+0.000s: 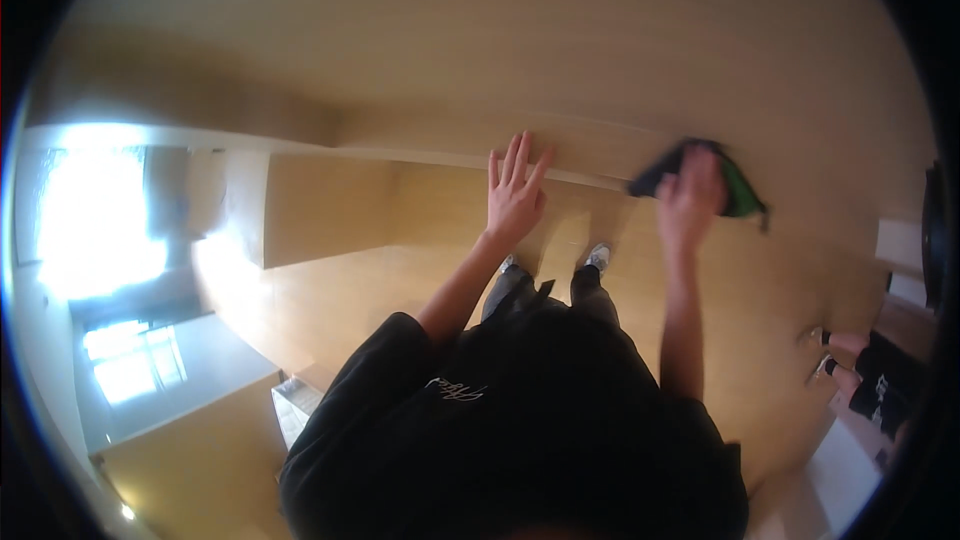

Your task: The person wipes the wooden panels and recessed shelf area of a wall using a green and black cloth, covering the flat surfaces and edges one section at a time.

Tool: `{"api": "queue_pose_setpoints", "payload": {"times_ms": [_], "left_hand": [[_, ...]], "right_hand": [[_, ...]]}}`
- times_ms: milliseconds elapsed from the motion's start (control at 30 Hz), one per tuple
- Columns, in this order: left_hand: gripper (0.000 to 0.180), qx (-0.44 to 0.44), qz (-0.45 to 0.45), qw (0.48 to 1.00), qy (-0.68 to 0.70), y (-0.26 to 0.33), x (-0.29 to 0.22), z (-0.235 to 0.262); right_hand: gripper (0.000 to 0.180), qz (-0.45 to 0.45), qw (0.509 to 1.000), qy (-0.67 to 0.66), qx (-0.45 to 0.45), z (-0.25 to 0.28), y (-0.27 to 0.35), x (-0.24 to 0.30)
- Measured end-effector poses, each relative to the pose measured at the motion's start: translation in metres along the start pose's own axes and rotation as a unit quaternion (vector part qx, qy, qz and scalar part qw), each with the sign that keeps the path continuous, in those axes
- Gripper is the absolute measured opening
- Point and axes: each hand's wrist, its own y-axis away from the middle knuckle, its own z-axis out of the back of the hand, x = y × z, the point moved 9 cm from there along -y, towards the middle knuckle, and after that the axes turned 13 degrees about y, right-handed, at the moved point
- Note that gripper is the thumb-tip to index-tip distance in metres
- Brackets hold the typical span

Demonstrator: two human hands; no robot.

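Observation:
My left hand (516, 194) is open, its fingers spread. Its fingertips reach the light edge of a wooden panel (450, 130). My right hand (690, 202), somewhat smeared by motion, lies over a dark cloth (655, 172) with a green part showing on its right side. Under that palm the cloth is against the wood surface, and a thin dark corner or loop hangs from its right end. How the right fingers grip the cloth is partly blurred.
Below is a tan floor (630, 290) with my shoes on it. A wooden box-like unit (330, 208) stands to the left, near a bright window (95, 210). At the far right is another person (875, 380) in dark clothing, close to a pale surface (848, 465).

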Motion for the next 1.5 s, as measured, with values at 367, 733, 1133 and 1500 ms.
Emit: {"api": "queue_pose_setpoints", "payload": {"times_ms": [367, 733, 1133, 1500], "left_hand": [[0.069, -0.01, 0.066, 0.996, -0.053, -0.016, -0.012, -0.022], [0.044, -0.097, 0.105, 0.99, -0.003, 0.035, 0.039, 0.029], [0.008, -0.12, 0.236, 0.957, 0.118, 0.073, 0.153, 0.063], [0.064, -0.072, -0.022, 0.989, 0.124, 0.015, 0.078, 0.029]], "right_hand": [[0.053, -0.211, 0.945, 0.237, 0.084, -0.057, 0.021, -0.226], [0.053, 0.107, 0.985, -0.131, 0.019, -0.019, -0.014, 0.153], [0.066, 0.232, 0.959, -0.15, 0.06, -0.065, -0.015, 0.278], [0.059, -0.191, 0.977, 0.097, -0.014, -0.048, 0.0, 0.025]]}}
